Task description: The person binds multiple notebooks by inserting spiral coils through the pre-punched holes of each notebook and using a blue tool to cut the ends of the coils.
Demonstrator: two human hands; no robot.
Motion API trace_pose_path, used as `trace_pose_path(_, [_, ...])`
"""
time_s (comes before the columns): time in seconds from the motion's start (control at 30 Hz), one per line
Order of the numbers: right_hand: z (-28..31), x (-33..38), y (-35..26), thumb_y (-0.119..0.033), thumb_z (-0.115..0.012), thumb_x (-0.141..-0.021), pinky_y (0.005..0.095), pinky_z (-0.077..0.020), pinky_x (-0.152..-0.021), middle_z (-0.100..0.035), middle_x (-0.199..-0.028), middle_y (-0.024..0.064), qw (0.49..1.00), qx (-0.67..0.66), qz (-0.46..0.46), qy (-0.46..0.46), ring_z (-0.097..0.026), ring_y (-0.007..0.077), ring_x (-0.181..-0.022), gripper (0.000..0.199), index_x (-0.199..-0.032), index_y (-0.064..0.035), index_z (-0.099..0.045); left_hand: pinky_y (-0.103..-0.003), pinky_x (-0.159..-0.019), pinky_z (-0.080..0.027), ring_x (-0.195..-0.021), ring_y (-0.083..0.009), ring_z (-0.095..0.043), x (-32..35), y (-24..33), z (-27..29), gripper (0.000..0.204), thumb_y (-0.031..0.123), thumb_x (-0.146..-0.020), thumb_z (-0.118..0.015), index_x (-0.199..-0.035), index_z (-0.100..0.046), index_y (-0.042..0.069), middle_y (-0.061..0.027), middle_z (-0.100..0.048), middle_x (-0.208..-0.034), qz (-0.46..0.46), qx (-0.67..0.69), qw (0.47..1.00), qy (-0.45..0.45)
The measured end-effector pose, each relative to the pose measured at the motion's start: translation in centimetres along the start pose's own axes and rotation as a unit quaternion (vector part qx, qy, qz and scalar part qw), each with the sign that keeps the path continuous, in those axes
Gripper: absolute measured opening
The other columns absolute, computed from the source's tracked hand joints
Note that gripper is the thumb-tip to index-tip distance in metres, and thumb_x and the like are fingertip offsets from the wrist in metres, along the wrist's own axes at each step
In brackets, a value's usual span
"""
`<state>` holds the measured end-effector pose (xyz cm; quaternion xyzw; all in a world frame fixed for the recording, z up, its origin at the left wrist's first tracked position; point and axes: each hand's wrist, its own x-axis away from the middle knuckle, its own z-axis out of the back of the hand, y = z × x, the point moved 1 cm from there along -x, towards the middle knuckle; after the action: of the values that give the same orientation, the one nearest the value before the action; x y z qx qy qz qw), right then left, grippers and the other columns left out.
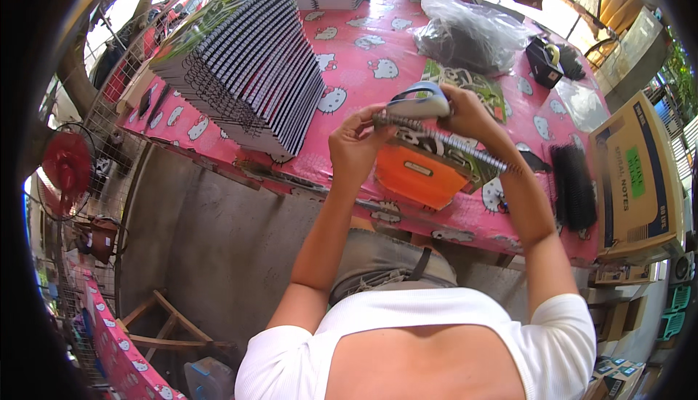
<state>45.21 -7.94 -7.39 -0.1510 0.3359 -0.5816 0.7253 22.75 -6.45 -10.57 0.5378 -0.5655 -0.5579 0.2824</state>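
Note:
In front of me is a spiral notebook with an orange cover (420,176), its dark wire coil (472,154) running along the top edge and sticking out past the right end. My left hand (356,142) pinches the notebook at the left end of that coil. My right hand (469,113) is closed round a white-and-blue hand tool (427,103) with a looped handle, held just above the coil's left part. Whether the tool touches the coil, I cannot tell. Behind the hands lie green patterned covers (483,91), partly hidden by my right hand.
A tall stack of spiral notebooks (247,73) stands on the pink table (356,51) at left. A clear plastic bag (472,33) and a black tape dispenser (544,62) lie at the far right. Black coils (572,185) sit beside a carton (636,182).

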Motion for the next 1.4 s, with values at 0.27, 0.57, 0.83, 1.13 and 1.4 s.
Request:
trace_pose_path(0.27, [-1.0,9.0,5.4,-0.019,-0.073,-0.072,0.0431,-0.0402,-0.099,-0.037,-0.14,0.0189,0.983,0.159,-0.011,0.093,-0.043,0.0395,-0.123,0.065,-0.128,-0.0069,-0.043,-0.022,-0.067,-0.052,-0.077,-0.0107,-0.063,-2.3,-1.0,1.1,0.029,-0.006,-0.075,-0.072,-0.102,-0.063,0.0,-0.0081,-0.067,-0.088,-0.023,0.049,0.996,-0.077])
trace_pose_path(0.57, [2.7,25.4,4.5,-0.031,-0.069,-0.078,0.0483,-0.0214,-0.11,-0.042,-0.136,0.016,0.958,0.203,-0.203,0.021,-0.039,0.0378,-0.126,0.061,-0.13,-0.0073,-0.047,-0.03,-0.069,-0.052,-0.077,-0.0186,-0.065,3.5,14.0,-2.5,0.018,0.0,-0.073,-0.076,-0.082,-0.061,0.004,-0.0101,-0.067,-0.089,-0.461,-0.147,0.875,0.021])
trace_pose_path(0.83, [0.1,21.4,-3.4,-0.017,-0.071,-0.077,0.0409,-0.0446,-0.085,-0.058,-0.107,0.0137,0.973,-0.025,-0.192,0.128,-0.057,0.0309,-0.098,0.043,-0.116,-0.0043,-0.058,-0.026,-0.072,-0.056,-0.085,-0.0167,-0.065,6.8,1.2,-4.9,0.022,-0.004,-0.067,-0.079,-0.083,-0.065,0.0,-0.0123,-0.067,-0.096,-0.247,-0.201,0.944,-0.082])
trace_pose_path(1.13, [-0.7,17.0,-9.0,-0.018,-0.071,-0.078,0.0354,-0.0503,-0.074,-0.063,-0.095,0.0138,0.99,-0.037,-0.03,0.136,-0.063,0.0266,-0.088,0.033,-0.105,-0.0017,-0.061,-0.029,-0.068,-0.055,-0.08,-0.0223,-0.067,7.3,1.5,-4.7,0.019,-0.008,-0.067,-0.074,-0.083,-0.067,0.0,-0.0119,-0.068,-0.093,-0.212,-0.152,0.963,-0.069])
trace_pose_path(1.4, [-0.9,16.7,-7.4,-0.026,-0.063,-0.089,0.0249,-0.0496,-0.065,-0.066,-0.091,0.0125,0.842,-0.471,-0.259,-0.044,-0.064,0.0157,-0.078,0.034,-0.107,0.0021,-0.062,-0.032,-0.068,-0.053,-0.079,-0.0244,-0.066,5.5,2.9,-3.1,0.016,-0.008,-0.071,-0.07,-0.072,-0.056,0.0,-0.0121,-0.067,-0.089,-0.382,-0.228,0.894,-0.057])
